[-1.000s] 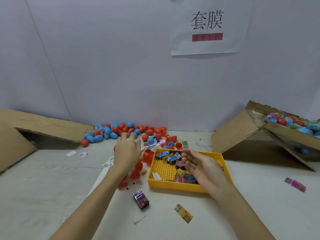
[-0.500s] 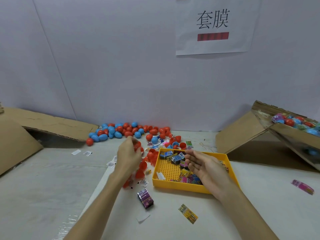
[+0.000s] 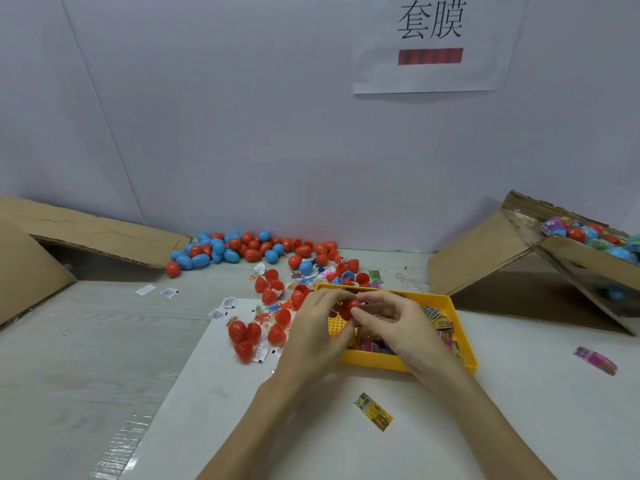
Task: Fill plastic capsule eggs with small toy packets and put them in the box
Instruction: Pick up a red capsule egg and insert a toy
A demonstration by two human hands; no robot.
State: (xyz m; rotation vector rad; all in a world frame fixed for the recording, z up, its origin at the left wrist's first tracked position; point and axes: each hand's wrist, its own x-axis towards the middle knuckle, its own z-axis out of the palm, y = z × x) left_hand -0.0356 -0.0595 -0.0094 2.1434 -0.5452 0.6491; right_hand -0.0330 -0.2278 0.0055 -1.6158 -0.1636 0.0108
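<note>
Step in hand: filling. Left hand point(image 3: 317, 332) and right hand point(image 3: 398, 327) are both pinching one red egg point(image 3: 348, 308) at frame centre, above the yellow tray point(image 3: 465, 344) of packets point(image 3: 438, 318). Likely next: closing it, then carrying it to the box point(image 3: 568, 258), upper right.

The pale wood-grain worktop point(image 3: 86, 358) carries a white sheet point(image 3: 214, 403) with a yellow tray point(image 3: 464, 355) on it, a small yellow packet point(image 3: 373, 411) lying in front of the tray, and a cluster of red egg halves point(image 3: 254, 336) left of the tray. A heap of red and blue eggs point(image 3: 239, 251) lies along the back wall, with paper slips point(image 3: 157, 291) scattered nearby. Cardboard boxes sit at the left point(image 3: 41, 251) and right point(image 3: 540, 271) ends, and a pink packet point(image 3: 596, 359) lies near the right edge.
</note>
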